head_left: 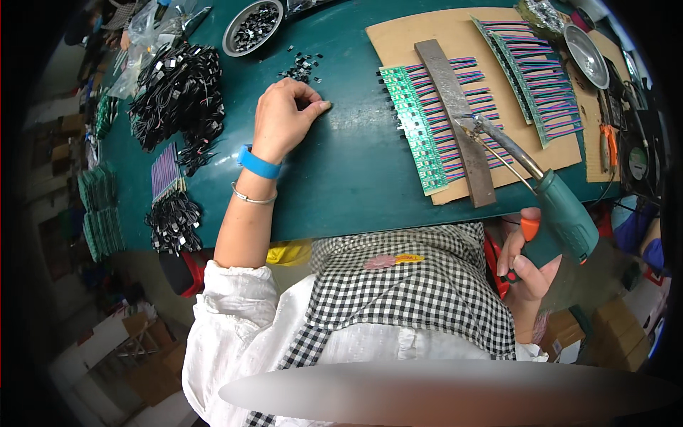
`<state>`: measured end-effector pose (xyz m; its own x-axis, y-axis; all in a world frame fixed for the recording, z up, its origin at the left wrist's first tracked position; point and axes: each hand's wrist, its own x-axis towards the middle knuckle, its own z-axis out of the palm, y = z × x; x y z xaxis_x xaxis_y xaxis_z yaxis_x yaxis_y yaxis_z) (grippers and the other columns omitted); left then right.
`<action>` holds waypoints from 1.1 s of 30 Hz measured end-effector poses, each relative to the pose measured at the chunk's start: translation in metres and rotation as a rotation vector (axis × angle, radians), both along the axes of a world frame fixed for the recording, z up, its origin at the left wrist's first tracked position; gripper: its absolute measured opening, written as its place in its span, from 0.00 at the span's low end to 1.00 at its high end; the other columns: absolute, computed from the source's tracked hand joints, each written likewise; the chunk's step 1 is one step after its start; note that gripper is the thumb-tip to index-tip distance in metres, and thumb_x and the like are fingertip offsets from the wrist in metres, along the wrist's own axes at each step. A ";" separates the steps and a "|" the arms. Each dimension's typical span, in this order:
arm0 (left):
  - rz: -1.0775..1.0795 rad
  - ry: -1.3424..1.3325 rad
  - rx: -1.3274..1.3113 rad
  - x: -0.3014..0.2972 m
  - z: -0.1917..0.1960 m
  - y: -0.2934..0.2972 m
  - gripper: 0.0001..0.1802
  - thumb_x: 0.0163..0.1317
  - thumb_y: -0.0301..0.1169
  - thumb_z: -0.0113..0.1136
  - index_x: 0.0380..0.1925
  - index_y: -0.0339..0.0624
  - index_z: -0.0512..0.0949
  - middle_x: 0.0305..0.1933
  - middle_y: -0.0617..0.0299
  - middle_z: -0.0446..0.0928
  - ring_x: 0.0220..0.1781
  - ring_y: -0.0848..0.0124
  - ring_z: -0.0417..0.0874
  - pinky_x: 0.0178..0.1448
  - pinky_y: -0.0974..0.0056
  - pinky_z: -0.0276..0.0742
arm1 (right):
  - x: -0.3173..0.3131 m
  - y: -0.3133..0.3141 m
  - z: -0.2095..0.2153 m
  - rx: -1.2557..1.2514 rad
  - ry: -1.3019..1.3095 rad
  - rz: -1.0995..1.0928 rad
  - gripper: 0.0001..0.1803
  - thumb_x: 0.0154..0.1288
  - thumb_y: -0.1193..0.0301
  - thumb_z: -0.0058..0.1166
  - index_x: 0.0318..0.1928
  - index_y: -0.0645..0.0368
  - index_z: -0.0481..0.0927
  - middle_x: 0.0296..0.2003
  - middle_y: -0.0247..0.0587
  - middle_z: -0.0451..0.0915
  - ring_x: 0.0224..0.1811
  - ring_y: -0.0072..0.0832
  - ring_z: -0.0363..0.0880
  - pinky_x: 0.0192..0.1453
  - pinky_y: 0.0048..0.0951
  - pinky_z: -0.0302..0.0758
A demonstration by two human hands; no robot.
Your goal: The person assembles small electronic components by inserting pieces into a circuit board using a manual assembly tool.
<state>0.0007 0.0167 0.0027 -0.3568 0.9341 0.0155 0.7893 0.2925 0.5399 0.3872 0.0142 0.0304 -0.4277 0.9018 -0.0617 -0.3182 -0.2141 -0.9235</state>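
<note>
My left hand [283, 117] is over the green tabletop with thumb and forefinger pinched together; what they hold, if anything, is too small to make out. Just beyond its knuckles lies a scattered pile of small black connector pieces [302, 67]. My right hand [526, 274] grips a green soldering gun [563, 212] with an orange trigger. The gun's metal tip reaches over a flat steel bar [455, 117]. That bar lies across the coloured wires of a green circuit board panel [416, 132], whose left edge carries a row of small black parts.
Cardboard [398, 43] lies beneath the panel. A second wired panel [509, 75] rests to its right. A metal bowl of black pieces [252, 28] stands at the back. Bundled black cables [178, 92] cover the left side. Orange-handled pliers [608, 146] and a metal dish [587, 57] sit far right.
</note>
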 end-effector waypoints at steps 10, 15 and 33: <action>-0.143 0.118 0.065 0.019 0.003 -0.004 0.07 0.45 0.29 0.68 0.23 0.41 0.80 0.28 0.60 0.76 0.32 0.64 0.76 0.37 0.61 0.72 | -0.006 -0.001 0.002 -0.027 -0.009 0.005 0.32 0.47 0.78 0.54 0.54 0.77 0.60 0.19 0.43 0.68 0.14 0.25 0.67 0.18 0.22 0.69; -0.135 0.041 0.080 0.017 -0.001 -0.006 0.06 0.45 0.27 0.67 0.23 0.41 0.79 0.28 0.60 0.76 0.32 0.64 0.76 0.38 0.61 0.71 | -0.005 -0.002 0.002 -0.036 -0.029 0.021 0.33 0.46 0.76 0.55 0.54 0.78 0.60 0.20 0.44 0.69 0.14 0.24 0.67 0.18 0.21 0.69; -0.099 -0.407 0.347 0.062 0.028 -0.009 0.05 0.59 0.19 0.58 0.35 0.31 0.78 0.32 0.61 0.79 0.33 0.77 0.76 0.38 0.74 0.72 | -0.015 0.014 -0.004 -0.047 0.170 0.209 0.32 0.53 0.85 0.51 0.61 0.65 0.59 0.53 0.49 0.69 0.26 0.23 0.75 0.27 0.23 0.74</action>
